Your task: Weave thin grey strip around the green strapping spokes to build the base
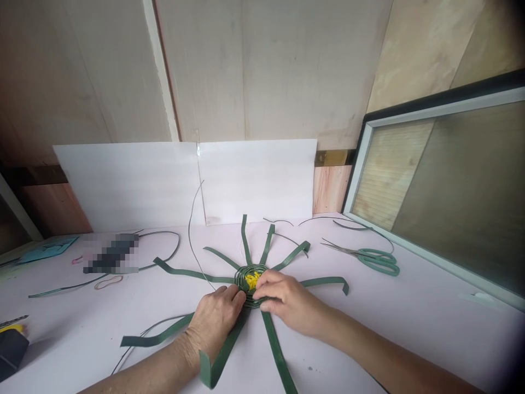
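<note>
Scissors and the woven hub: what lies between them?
Head view: two green strips radiating from the woven hub lie between it and the scissors, one ending in a fold, one angling toward the blades; otherwise bare white table.

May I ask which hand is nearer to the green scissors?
Right. The right hand rests on the woven centre, apart from the scissors; the left hand lies farther away.

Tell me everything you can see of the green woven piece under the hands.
The green woven piece lies flat on the pale table: a small round hub of tightly wound dark green strips, with something yellow at its centre. Roughly ten flat strips radiate like spokes, some ends folded. Material looks like plastic or leaf. The left hand presses its near edge; the right hand rests its fingers on the hub.
</note>
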`<state>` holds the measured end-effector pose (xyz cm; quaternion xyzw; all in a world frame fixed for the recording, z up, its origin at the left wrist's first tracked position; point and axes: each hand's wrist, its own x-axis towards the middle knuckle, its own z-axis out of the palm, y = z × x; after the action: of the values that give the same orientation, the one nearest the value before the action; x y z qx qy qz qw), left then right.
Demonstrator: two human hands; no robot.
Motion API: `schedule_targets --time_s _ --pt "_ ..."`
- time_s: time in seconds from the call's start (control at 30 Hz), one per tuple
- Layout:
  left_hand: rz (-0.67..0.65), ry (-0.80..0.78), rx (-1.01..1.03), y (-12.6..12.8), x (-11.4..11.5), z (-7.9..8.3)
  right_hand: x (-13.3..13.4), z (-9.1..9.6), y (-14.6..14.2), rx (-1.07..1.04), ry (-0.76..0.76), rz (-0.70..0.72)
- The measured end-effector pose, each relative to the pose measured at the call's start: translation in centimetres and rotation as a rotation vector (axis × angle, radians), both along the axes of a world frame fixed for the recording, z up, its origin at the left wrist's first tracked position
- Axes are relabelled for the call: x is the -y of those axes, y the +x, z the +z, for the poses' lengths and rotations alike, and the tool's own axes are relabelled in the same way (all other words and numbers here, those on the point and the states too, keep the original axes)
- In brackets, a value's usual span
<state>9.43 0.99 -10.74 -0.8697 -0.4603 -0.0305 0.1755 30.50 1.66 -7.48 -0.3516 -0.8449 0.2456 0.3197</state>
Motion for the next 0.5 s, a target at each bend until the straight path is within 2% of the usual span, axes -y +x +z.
schedule_targets --time_s 0.13,0.27,0.4,0.5 --pt "-0.042 -0.051 0.044 -0.1 0.1 0.9 -0.2 -1.6 -1.3 0.112 0.078 -0.020" --pt "-0.080 -0.113 0.076 -0.2 0.5 1.9 -0.6 -2.4 -1.6 0.126 0.129 -0.037" --pt "-0.079 -0.143 0.120 -0.2 0.4 2.1 -0.5 -2.9 -1.6 0.139 0.223 -0.011" --pt "-0.088 -0.147 0.180 -0.6 0.1 2.1 -0.4 -3.1 -1.8 0.241 0.334 0.021"
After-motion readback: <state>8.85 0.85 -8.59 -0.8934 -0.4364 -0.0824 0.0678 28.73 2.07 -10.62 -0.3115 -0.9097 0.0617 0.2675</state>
